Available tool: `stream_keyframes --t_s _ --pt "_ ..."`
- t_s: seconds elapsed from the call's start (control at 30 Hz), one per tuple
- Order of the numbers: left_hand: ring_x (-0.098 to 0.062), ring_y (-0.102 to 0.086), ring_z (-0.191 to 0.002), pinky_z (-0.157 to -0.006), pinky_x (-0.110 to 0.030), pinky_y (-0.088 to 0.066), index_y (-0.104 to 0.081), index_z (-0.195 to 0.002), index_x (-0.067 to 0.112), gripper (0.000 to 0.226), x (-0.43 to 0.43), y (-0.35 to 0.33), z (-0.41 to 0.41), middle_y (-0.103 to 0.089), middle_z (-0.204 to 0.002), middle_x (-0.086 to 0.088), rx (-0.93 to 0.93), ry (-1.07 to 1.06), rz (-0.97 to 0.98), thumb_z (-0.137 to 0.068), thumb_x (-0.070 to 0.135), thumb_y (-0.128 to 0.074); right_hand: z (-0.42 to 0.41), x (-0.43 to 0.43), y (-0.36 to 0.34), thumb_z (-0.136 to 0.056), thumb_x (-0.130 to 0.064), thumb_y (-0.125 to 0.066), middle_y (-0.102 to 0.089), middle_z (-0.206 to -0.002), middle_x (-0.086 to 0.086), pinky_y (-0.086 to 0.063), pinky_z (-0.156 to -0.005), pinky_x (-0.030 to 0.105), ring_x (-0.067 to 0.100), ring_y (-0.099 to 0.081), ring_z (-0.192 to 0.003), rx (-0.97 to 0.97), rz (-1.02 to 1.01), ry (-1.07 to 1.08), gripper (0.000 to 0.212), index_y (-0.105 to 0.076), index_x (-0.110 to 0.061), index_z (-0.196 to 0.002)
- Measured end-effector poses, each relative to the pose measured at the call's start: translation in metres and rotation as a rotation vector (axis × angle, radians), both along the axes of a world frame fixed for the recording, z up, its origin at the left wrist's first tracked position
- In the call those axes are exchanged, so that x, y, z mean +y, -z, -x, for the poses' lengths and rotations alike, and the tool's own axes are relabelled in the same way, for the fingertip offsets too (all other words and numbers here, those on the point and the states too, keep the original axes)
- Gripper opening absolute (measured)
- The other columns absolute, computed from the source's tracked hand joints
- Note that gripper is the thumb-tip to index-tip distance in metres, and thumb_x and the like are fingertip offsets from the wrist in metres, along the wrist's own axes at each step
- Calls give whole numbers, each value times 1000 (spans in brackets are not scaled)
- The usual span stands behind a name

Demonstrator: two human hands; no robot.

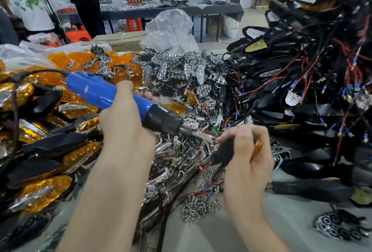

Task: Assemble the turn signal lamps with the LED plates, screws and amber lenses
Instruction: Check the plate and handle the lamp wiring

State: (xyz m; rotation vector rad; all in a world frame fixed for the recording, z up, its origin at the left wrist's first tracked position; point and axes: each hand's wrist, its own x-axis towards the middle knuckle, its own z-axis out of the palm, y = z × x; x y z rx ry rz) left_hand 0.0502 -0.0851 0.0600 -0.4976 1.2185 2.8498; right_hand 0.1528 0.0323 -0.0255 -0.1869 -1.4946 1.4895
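Note:
My left hand grips a blue electric screwdriver, its black nose and bit slanting down to the right. The bit tip meets a black turn signal lamp with an amber lens edge. My right hand holds that lamp, fingers curled round it. A heap of loose screws lies on the table just below the hands. Chrome LED plates are piled behind, and loose amber lenses lie at the back left.
Finished lamps with amber lenses are stacked at the left. A big tangle of black housings with red and black wires fills the right. Chrome trim pieces lie between my arms. A clear plastic bag stands behind; people stand at the far left.

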Motion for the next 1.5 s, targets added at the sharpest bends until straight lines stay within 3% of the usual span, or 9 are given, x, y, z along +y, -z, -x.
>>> stream_keyframes --t_s 0.13,0.23,0.37,0.47,0.63,0.93,1.1,1.33,1.5 --pt "-16 -61 -58 -62 -35 -62 -48 -104 9 19 -18 4 16 -53 -84 -6 -31 24 121 -94 14 -63 5 18 -12 -101 -55 -47 -65 -71 9 -57 -56 34 23 -65 -60 -116 644 -355 45 -66 -20 -81" --pt "-21 -59 -65 -66 -38 -61 -48 -101 10 15 -16 14 18 -54 -89 -10 -106 99 317 -93 11 -61 6 23 -12 -105 -50 -40 -65 -73 9 -58 -56 39 25 -65 -63 -167 819 -522 43 -63 -16 -96" --pt "-24 -55 -77 -81 -44 -56 -45 -128 6 43 -7 29 17 -55 -98 -12 -149 150 491 -89 10 -61 9 21 -8 -107 -42 -42 -69 -77 6 -60 -54 39 21 -69 -67 -235 793 -576 35 -63 -14 -103" --pt "-27 -56 -86 -94 -52 -54 -49 -117 9 33 -3 33 15 -54 -102 -14 -149 226 550 -89 17 -62 10 19 -6 -102 -46 -50 -73 -85 8 -61 -57 40 22 -72 -73 -281 806 -601 37 -65 -13 -112" --pt "0 -49 -72 -61 -22 -32 -44 -142 20 49 -3 20 7 -46 -92 14 100 143 877 -95 30 -54 11 23 -2 -101 -52 -48 -74 -92 11 -62 -69 45 24 -71 -81 -258 849 -686 45 -69 -15 -114" --pt "2 -66 -95 -95 -35 -52 -62 -109 40 15 3 -1 -20 -70 -103 17 381 512 1076 -98 34 -53 9 22 -1 -106 -55 -35 -68 -90 8 -61 -72 44 22 -67 -81 -202 795 -750 51 -67 -16 -113" --pt "2 -68 -91 -91 -36 -56 -60 -116 40 19 1 1 -42 -70 -105 17 532 640 1239 -99 41 -51 5 13 -7 -99 -47 -48 -70 -90 3 -60 -69 36 15 -68 -79 -188 707 -750 35 -78 -29 -95" --pt "9 -64 -91 -76 -14 -47 -59 -111 42 16 -24 4 -85 -68 -100 26 664 571 1158 -101 32 -52 -3 -22 -25 -98 -46 -44 -74 -115 19 -61 -73 32 26 -74 -102 -142 689 -927 51 -55 -12 -133" --pt "11 -56 -108 -89 -17 -48 -55 -118 42 22 -69 -12 -97 -61 -113 27 696 335 1157 -101 28 -53 1 -76 -64 -100 -39 -48 -74 -111 16 -63 -74 37 26 -73 -98 -142 572 -913 33 -67 -17 -115"
